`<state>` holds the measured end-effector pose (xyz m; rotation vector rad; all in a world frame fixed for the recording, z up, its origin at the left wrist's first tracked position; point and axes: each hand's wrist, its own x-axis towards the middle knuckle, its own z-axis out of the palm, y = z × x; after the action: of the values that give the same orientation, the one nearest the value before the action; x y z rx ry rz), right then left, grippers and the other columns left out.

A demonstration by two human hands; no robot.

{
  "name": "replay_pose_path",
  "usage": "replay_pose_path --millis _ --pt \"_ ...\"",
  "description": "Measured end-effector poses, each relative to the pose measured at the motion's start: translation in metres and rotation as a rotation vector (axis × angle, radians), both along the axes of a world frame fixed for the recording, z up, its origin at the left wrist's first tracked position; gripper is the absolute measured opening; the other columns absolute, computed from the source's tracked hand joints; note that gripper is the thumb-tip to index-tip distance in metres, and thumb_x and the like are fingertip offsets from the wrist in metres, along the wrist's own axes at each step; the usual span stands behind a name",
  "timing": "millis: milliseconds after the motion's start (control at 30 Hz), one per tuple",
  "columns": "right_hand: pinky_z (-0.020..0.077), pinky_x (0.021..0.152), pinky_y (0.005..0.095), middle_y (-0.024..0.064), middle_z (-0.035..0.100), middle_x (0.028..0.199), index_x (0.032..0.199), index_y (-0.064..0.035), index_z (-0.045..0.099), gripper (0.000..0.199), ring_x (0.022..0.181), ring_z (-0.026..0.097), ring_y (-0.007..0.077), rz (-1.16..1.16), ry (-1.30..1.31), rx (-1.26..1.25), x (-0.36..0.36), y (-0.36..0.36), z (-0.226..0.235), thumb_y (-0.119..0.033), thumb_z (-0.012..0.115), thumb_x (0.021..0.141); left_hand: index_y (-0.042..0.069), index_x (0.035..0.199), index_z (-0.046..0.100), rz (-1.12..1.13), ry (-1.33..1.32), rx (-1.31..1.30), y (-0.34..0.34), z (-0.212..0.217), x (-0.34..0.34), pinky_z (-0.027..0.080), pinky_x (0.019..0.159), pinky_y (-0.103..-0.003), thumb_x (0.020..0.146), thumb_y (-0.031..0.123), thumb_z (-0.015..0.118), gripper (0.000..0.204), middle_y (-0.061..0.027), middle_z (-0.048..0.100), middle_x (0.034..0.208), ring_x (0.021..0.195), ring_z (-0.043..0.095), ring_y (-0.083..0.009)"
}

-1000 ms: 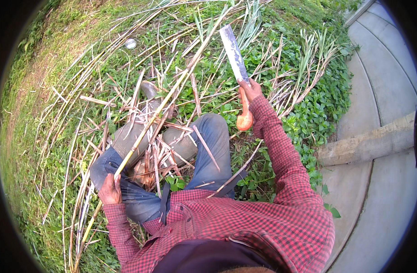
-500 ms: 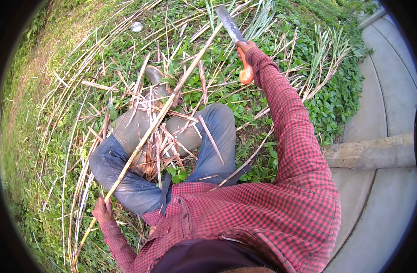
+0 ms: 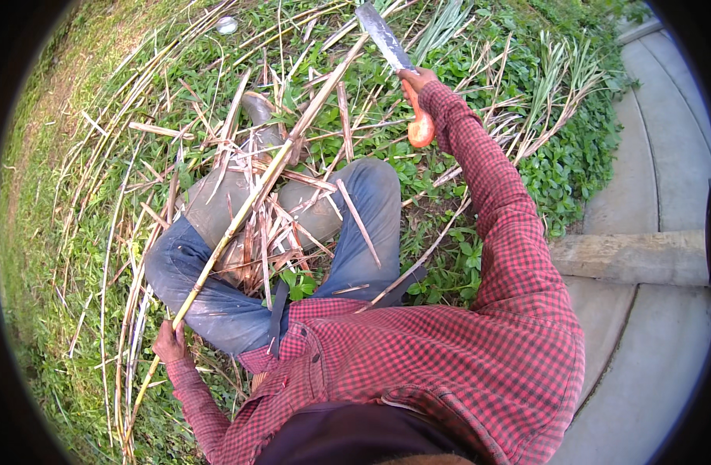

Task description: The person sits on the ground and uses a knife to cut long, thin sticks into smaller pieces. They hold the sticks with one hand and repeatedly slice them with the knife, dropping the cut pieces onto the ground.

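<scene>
My left hand (image 3: 169, 342) is closed round the lower part of a long yellowish cane stalk (image 3: 237, 222). The stalk slants up and to the right across my crossed legs. At the upper right, with my arm stretched out, my right hand (image 3: 416, 80) grips the orange handle of a machete (image 3: 385, 37). Its broad, worn blade points up and to the left, beside the stalk's far end; whether they touch I cannot tell. Strips of dry brown peel (image 3: 274, 221) lie heaped over my boots (image 3: 264, 116) and between my legs.
Several long stalks (image 3: 123, 194) lie on the grass to my left. Cut leafy tops (image 3: 557, 97) rest on the green plants at the upper right. Beyond them is a curved concrete surface (image 3: 626, 163) with a pale beam (image 3: 630, 257) across it. A small whitish round object (image 3: 227, 25) sits far off.
The machete blade and the stalk's far end have shifted slightly to the left. My left hand has moved a little upward and left with the stalk. Both grips stay the same.
</scene>
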<state>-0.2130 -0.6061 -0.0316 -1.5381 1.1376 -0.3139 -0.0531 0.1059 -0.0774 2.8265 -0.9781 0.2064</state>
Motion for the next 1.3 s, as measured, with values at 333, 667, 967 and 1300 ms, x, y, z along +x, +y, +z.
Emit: replay_pose_path --millis 333,667,967,1300 --pt "0.0445 0.042 0.0268 0.0039 0.053 0.060 0.110 -0.0003 0.052 0.042 0.045 0.052 0.0125 0.528 0.008 0.195 -0.016 0.172 -0.016 -0.027 0.061 0.079 0.009 0.081 0.054 0.046 -0.002 0.104 0.019 -0.007 -0.001 0.042 0.047 -0.037 0.078 0.035 0.062 0.028 -0.0101 0.055 0.065 0.052 0.051 -0.0260" --pt "0.0443 0.041 0.0255 0.0030 0.052 0.061 0.109 -0.0018 0.050 0.042 0.044 0.051 0.0122 0.359 0.002 0.273 -0.014 0.179 -0.019 -0.028 0.062 0.079 0.008 0.074 0.049 0.045 -0.020 0.062 0.003 -0.002 -0.003 0.037 0.045 -0.037 0.080 0.037 0.059 0.031 -0.0096 0.051 0.062 0.050 0.049 -0.0254" --pt "0.0437 0.037 0.0249 0.0016 0.051 0.060 0.102 -0.0043 0.052 0.037 0.043 0.050 0.0104 0.290 -0.026 0.267 -0.012 0.177 -0.002 -0.030 0.064 0.078 0.007 0.073 0.048 0.047 -0.057 0.076 0.003 -0.002 -0.010 0.038 0.046 -0.038 0.080 0.037 0.059 0.032 -0.0103 0.051 0.062 0.051 0.049 -0.0271" --pt "0.0462 0.040 0.0263 0.0041 0.054 0.065 0.124 -0.0007 0.040 0.057 0.046 0.054 0.0127 0.713 -0.039 0.438 -0.014 0.280 -0.011 -0.031 0.061 0.081 0.008 0.071 0.048 0.079 -0.028 0.028 -0.002 0.000 -0.013 0.038 0.046 -0.037 0.077 0.036 0.062 0.033 -0.0100 0.050 0.060 0.050 0.048 -0.0266"
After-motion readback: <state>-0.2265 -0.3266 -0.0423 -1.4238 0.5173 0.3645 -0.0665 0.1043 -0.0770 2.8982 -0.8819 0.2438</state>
